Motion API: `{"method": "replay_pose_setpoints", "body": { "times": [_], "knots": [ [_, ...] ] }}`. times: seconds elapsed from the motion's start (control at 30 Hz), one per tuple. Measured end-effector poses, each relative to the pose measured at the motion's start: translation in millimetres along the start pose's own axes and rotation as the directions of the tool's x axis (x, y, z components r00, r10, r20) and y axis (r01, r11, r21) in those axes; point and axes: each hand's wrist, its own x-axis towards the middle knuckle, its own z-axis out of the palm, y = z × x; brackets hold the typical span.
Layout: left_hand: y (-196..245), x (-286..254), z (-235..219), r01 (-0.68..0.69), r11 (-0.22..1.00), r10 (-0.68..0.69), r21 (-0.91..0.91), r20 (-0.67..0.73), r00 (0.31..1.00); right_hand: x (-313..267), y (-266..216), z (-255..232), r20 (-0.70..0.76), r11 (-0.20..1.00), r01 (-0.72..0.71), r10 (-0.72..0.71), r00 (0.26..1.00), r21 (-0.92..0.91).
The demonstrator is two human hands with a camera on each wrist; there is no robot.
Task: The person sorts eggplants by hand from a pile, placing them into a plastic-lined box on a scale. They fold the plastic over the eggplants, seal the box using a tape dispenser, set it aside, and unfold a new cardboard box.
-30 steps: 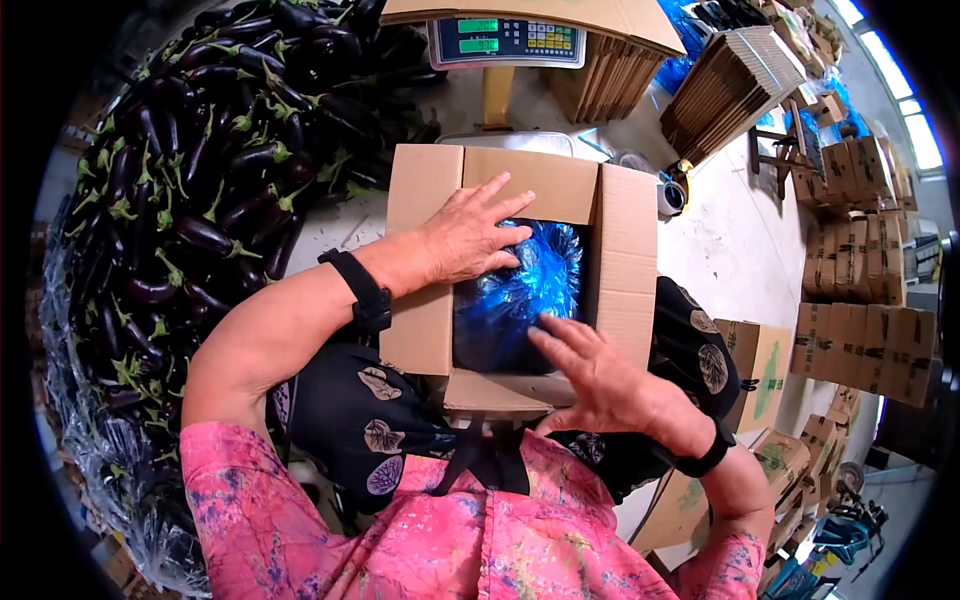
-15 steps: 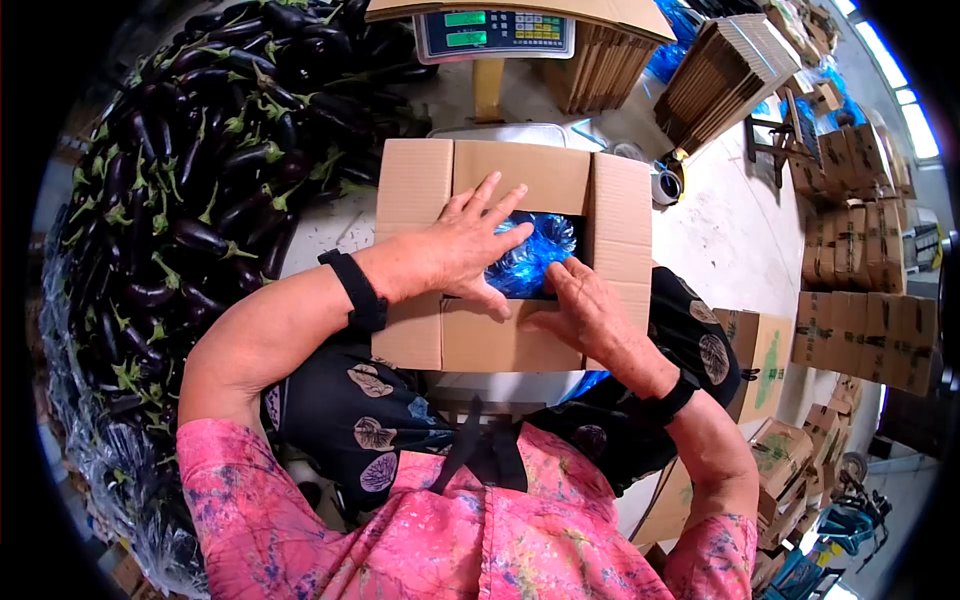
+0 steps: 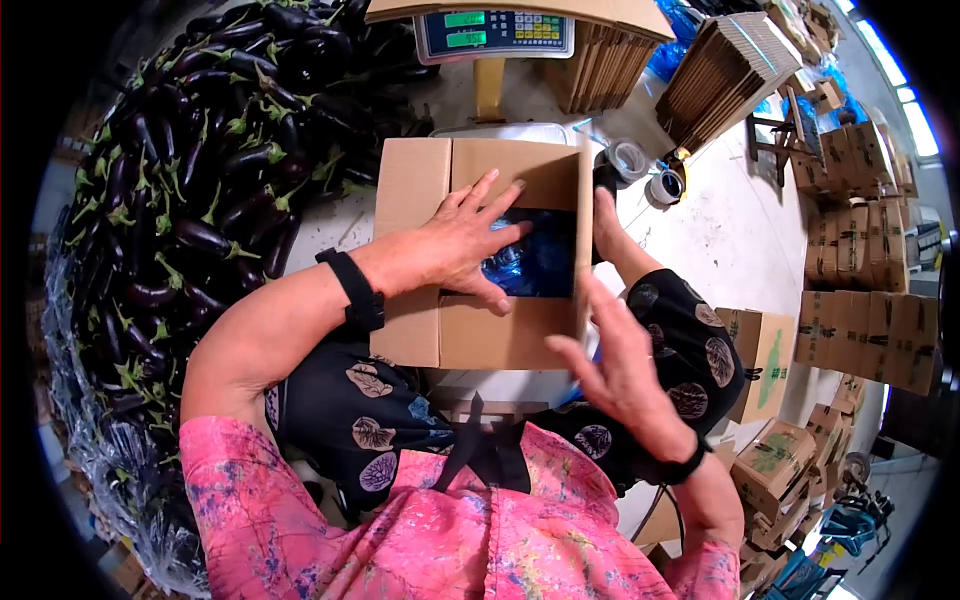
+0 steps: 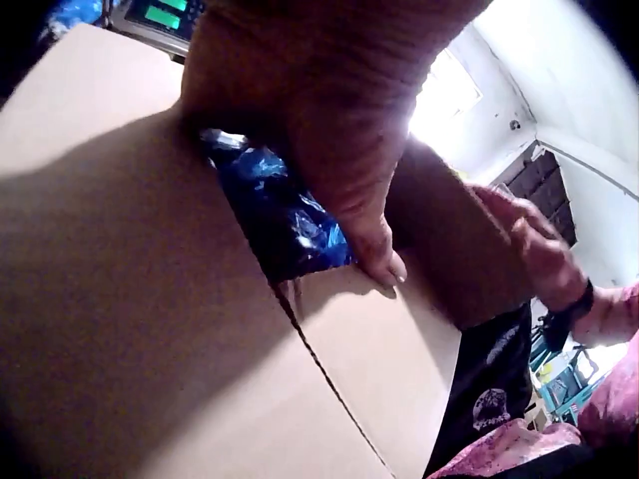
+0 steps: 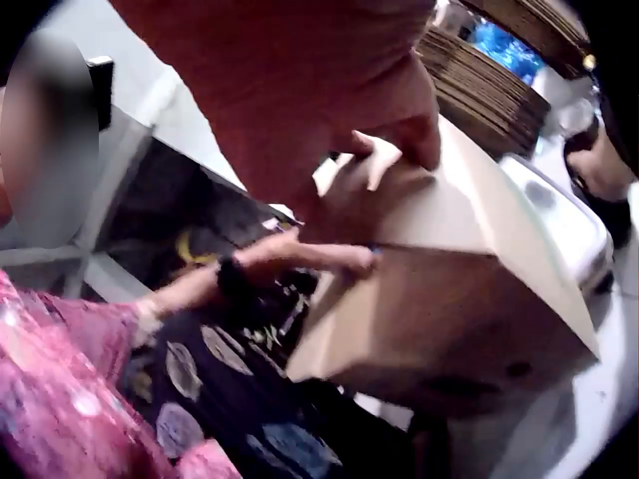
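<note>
While left hand [image 3: 462,240] presses flaps, brown cardboard box [image 3: 500,335], crinkled blue liner [image 3: 535,265]

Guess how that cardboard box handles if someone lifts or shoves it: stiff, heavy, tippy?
The cardboard box is probably stiff-walled, its flaps standing flat. Likely heavy: blue plastic fills it beside an eggplant pile. Low and broad, so unlikely to tip. The left hand presses a flap that may spring up.
</note>
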Motion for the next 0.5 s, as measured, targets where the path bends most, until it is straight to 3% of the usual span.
{"method": "replay_pose_setpoints", "body": {
  "times": [0.07, 0.1, 0.2, 0.23, 0.27, 0.3, 0.33, 0.37, 0.4, 0.47, 0.5],
  "knots": [
    [1, 1, -1, 0.014, 1.0, -0.013, -0.018, 0.01, 1.0, -10, 9, 27, 0.126, 0.94, 0.184, -0.153, 0.98, -0.287],
    [2, -1, -4, 0.017, 0.999, -0.018, 0.027, 0.031, 0.999, -11, 4, 36, 0.288, 0.936, 0.19, -0.102, 0.952, -0.298],
    [-25, 0, -17, -0.022, 0.992, 0.026, -0.122, 0.027, 0.999, -13, 24, 65, 0.172, 0.874, 0.26, -0.205, 0.963, -0.41],
    [-34, -6, -23, -0.077, 0.978, 0.038, -0.193, -0.196, 0.98, -12, 25, 66, 0.156, 0.87, 0.261, -0.214, 0.964, -0.419],
    [-45, -13, -29, 0.074, 0.995, -0.093, -0.066, -0.382, 0.92, -11, 25, 68, 0.138, 0.867, 0.258, -0.22, 0.966, -0.426],
    [-56, -21, -35, 0.244, 0.969, -0.185, 0.032, -0.563, 0.806, -10, 26, 70, 0.12, 0.866, 0.255, -0.224, 0.967, -0.431],
    [-70, -29, -41, 0.37, 0.927, -0.325, -0.06, -0.621, 0.713, -7, 24, 72, 0.108, 0.874, 0.256, -0.233, 0.967, -0.413],
    [-93, -38, -36, 0.388, 0.884, -0.464, -0.26, -0.584, 0.666, 0, 22, 71, 0.095, 0.881, 0.259, -0.241, 0.966, -0.397],
    [-83, -47, -49, 0.462, 0.672, -0.706, -0.579, -0.312, 0.636, 6, 20, 70, 0.083, 0.885, 0.264, -0.251, 0.964, -0.383],
    [-106, -59, -14, 0.216, 0.293, -0.63, -0.931, -0.018, 0.776, 18, 19, 70, 0.068, 0.883, 0.273, -0.268, 0.961, -0.383],
    [-102, -57, -9, 0.043, 0.182, -0.654, -0.982, -0.088, 0.751, 24, 18, 69, 0.072, 0.885, 0.274, -0.267, 0.961, -0.377]
  ]
}}
